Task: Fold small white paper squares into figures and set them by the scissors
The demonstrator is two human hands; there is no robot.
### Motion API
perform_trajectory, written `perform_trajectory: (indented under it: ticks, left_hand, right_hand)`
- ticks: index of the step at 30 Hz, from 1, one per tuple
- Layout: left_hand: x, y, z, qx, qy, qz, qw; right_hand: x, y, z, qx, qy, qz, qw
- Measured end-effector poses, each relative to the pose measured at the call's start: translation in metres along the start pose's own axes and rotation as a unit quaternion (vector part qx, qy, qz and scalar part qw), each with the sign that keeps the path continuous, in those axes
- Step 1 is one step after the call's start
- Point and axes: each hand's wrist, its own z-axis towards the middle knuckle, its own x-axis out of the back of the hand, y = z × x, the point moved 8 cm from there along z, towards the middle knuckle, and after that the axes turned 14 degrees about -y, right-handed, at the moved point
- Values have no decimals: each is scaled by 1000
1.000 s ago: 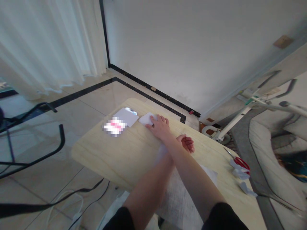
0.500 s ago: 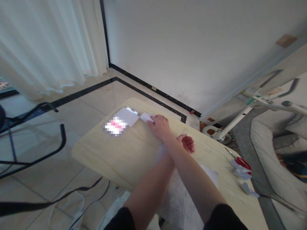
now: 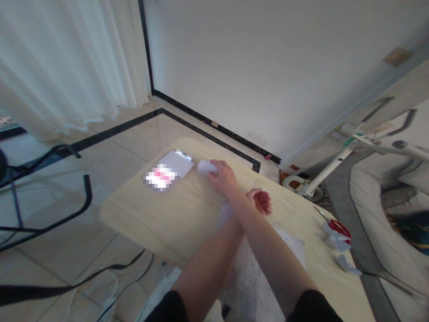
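My forearms cross over the table, the right one on top. My right hand (image 3: 224,177) grips a small white roll (image 3: 206,167), its outer end sticking out to the left of my fingers. My left hand (image 3: 260,201) lies palm up beyond my right forearm, its fingers loosely curled with nothing seen in them. A pale sheer patch (image 3: 225,213) shows by my left forearm; I cannot tell what it is. Beneath the arms spreads a whitish woven cloth (image 3: 253,277), partly hidden.
On the wooden table (image 3: 161,219) lie a white sheet (image 3: 177,163), a blurred-out item (image 3: 161,177), red-handled scissors (image 3: 339,228) and crumpled white scraps (image 3: 347,265). A white exercise machine (image 3: 330,172) and a grey sofa (image 3: 372,205) stand to the right.
The white piece under my right hand looked flat and spread; now it shows as a round roll in the grip. My fingers have closed around it. My left hand stays put.
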Motion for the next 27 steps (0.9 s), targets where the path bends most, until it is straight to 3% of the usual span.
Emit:
perform_trajectory:
  ticks: [14, 27]
  left_hand:
    - [4, -2, 2, 7, -13, -8, 1000]
    - [1, -2, 0, 2, -1, 3, 1000]
  right_hand:
    - [2, 5, 0, -17, 11, 34, 999]
    - [-1, 4, -1, -19, -22, 8, 1000]
